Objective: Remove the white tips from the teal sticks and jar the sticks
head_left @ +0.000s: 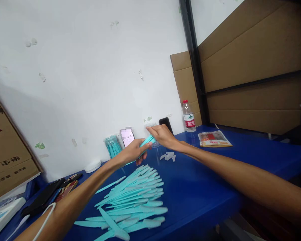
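My left hand (134,150) is closed around a few turquoise eyebrow razors (145,140), held above the blue table. My right hand (163,135) has its fingers closed on the upper end of the same razors. Behind the right hand stands a clear plastic jar (155,144), mostly hidden by the fingers. A large fanned pile of turquoise razors (135,194) lies in front of my hands. Several small whitish translucent caps (168,156) are scattered to the right of the pile. To the left, a clear tub (112,146) stands filled with upright razors.
A lit phone (127,138) and a dark phone (166,125) lean on the wall. A white lid (93,166) lies left. Toward the right are a water bottle (189,117) and a food packet (215,138). A black case (43,197) lies beside my left forearm.
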The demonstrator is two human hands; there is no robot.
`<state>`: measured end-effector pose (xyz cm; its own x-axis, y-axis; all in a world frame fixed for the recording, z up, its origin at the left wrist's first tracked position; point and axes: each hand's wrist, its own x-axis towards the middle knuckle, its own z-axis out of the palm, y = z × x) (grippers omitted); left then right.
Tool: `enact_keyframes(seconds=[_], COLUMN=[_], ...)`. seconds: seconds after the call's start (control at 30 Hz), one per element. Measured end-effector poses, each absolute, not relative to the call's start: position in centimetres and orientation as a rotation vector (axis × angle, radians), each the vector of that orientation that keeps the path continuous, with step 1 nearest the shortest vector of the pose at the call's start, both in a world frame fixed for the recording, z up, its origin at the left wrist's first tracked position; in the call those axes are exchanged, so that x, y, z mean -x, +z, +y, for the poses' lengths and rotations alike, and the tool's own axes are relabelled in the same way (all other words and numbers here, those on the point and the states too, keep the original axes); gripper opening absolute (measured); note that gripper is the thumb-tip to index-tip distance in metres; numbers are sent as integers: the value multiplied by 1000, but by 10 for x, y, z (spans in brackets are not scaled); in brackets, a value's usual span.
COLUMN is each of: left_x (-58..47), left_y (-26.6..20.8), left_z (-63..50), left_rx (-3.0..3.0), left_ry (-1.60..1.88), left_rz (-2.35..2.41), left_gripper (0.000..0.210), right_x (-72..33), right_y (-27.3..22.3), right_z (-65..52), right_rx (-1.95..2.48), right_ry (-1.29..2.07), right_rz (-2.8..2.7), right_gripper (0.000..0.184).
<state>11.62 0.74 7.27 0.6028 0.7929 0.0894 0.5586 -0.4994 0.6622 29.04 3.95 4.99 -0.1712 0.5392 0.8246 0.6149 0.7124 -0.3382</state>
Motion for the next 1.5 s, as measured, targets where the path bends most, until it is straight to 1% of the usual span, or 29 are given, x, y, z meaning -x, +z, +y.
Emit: enact_keyframes(seconds=[0.1, 0.17, 0.23, 0.4, 0.57, 0.73, 0.83, 0.9, 1.1, 1.33, 1.4, 1.5], left_x=[-110, -108, -107, -111, -119, -120, -117, -116, -120, -123, -109, -73], left_y=[70, 64, 56, 49, 47, 43, 43, 44, 52, 61, 60, 54], left_z=[7, 10, 13, 6, -1, 3, 3, 3, 5, 3, 1, -2], left_rx=[-2244, -2276, -2324, -2472, -2475, -2475, -2547, -2570, -2595, -2816, -2794, -2663], left_ry=[571, 673, 761, 859, 925, 948, 955, 966, 875, 866, 866, 921], left_rz=[1088, 1103, 1100, 1066, 1099, 1077, 1101, 1115, 1243, 1403, 1427, 1460], left_gripper=[51, 50, 47, 36, 36, 37, 36, 37, 49, 43, 43, 43], right_x=[-299, -301, -301, -291, -285, -289, -293, -295, -298, -298, -320, -365], right_y=[50, 50, 51, 51, 47, 48, 48, 47, 47, 55, 61, 67], right_z=[44, 42, 38, 32, 38, 43, 43, 44, 52, 55, 60, 69], right_rx=[870, 863, 876, 825, 871, 860, 830, 825, 899, 838, 923, 1194], right_ry=[97, 306, 399, 58, -55, -64, -47, -92, -224, -224, -211, -194], right_rz=[-1800, -1793, -1740, -1718, -1745, -1728, -1832, -1882, -1840, -1836, -1771, -1409], right_gripper=[56, 59, 61, 48, 56, 57, 58, 58, 58, 59, 60, 64])
